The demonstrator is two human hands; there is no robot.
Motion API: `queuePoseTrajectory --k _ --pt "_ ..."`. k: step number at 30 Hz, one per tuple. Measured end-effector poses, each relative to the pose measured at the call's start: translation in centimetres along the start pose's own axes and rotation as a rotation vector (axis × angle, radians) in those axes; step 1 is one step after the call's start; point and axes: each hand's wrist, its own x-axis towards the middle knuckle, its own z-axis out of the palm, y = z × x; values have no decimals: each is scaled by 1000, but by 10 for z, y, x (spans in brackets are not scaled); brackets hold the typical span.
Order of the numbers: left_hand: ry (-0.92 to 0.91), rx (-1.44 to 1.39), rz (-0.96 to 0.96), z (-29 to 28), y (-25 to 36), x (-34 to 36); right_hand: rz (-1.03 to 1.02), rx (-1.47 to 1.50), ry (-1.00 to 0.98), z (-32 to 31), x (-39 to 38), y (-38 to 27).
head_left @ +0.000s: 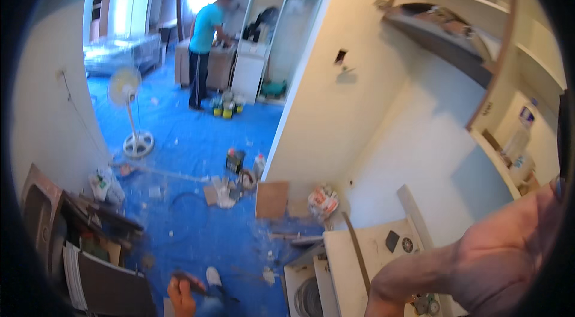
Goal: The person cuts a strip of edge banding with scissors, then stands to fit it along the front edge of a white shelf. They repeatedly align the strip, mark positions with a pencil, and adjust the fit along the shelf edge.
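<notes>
Low in the picture, my left hand has its fingers curled round a small dark reddish-brown piece. Its kind does not show clearly. Below it a foot in a light shoe stands on the blue floor covering. My right hand is raised large and close at the right, beside the open wall cabinet. Its fingers run into the dark rim of the picture, so their hold is hidden. A clear plastic bottle lies tilted on the cabinet shelf just above that hand.
A cream counter with discs on top stands at lower right. Dark panels lean at lower left. Bags, a cardboard piece and cans litter the floor. Beyond stand a white fan and a person in a turquoise shirt.
</notes>
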Motion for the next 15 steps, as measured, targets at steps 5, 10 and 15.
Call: queuePoseTrajectory --k 5,10,15 --pt "-35 -3 -49 1 -25 136 74 -90 -27 117 -35 19" --pt "-145 31 55 26 -18 274 94 -111 -92 223 -67 13" --pt "-209 56 40 40 -38 358 1 -57 -234 338 -82 -16"
